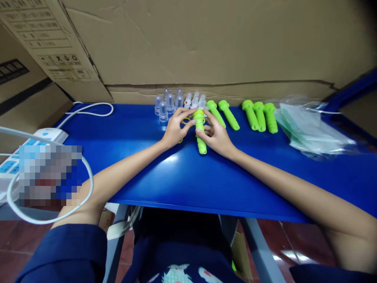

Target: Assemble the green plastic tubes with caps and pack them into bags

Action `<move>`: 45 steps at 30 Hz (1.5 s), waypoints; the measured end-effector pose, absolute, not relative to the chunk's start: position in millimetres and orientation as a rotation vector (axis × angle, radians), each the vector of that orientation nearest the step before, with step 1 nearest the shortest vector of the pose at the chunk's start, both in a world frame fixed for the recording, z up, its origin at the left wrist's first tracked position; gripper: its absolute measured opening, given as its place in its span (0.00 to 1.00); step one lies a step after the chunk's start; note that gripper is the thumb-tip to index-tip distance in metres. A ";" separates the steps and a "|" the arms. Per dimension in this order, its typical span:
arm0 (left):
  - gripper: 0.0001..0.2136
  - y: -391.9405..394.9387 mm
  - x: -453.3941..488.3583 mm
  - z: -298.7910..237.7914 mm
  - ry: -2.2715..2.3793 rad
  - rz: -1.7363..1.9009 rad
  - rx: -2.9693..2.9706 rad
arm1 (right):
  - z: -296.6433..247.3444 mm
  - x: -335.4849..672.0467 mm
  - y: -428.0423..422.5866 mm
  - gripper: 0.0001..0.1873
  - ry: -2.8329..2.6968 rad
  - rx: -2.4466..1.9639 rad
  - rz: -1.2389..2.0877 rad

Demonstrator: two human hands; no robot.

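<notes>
- You are holding one green handle [201, 138] between both hands, just above or on the blue table [165, 177]; you are leaving too little in sight to tell which
- Your left hand [174, 129] is bending partly closed, its thumb and fingertips pinching the handle's wide head at the far end
- Your right hand [218, 136] is curling around the other side, the thumb pressing on the ribbed barrel and a forefinger reaching up beside the head
- A yellow band [199, 112] is circling that head, and the narrow end is pointing toward you
- A loose yellow ring [180, 141] is lying just below your left hand
- Beyond your hands, clear domed caps [163, 112] are standing in a cluster, with white-based pieces [194, 101] standing beside them
- Two more green handles [229, 114] are lying just right of your hands, and three others [259, 117] are lying farther right
- Plastic bags [313, 129] are lying past those, while a power strip [50, 135] is sitting at your far left
</notes>
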State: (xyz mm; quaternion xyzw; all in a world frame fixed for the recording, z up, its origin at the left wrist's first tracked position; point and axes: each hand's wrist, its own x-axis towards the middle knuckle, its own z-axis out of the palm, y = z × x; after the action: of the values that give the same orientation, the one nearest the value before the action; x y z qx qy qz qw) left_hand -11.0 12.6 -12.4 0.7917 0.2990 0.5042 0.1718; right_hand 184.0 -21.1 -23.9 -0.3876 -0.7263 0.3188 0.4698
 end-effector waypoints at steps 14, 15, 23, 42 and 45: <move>0.15 14.5 -11.5 -13.2 0.766 1.517 2.211 | -24.2 183.1 -22.5 0.44 -1.728 -0.915 0.785; 0.15 14.0 -11.9 -12.5 0.772 1.521 2.208 | -23.9 183.0 -22.6 0.43 -1.728 -0.915 0.787; 0.13 12.0 -14.4 -8.8 0.831 1.512 2.183 | -17.8 182.3 -27.1 0.36 -1.738 -0.910 0.808; 0.16 16.3 -15.0 -8.2 0.870 1.400 2.169 | -14.4 182.9 -28.4 0.37 -1.800 -0.936 0.728; 0.14 17.3 -15.0 -8.7 0.879 1.385 2.148 | -14.4 182.5 -28.5 0.35 -1.796 -0.942 0.732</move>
State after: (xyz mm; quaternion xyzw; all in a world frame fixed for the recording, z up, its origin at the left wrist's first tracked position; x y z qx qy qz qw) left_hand -15.0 17.3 -8.7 0.7756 0.3175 0.5002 0.2177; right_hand 182.5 -28.5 -14.4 -0.3848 -0.7339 0.2990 0.4732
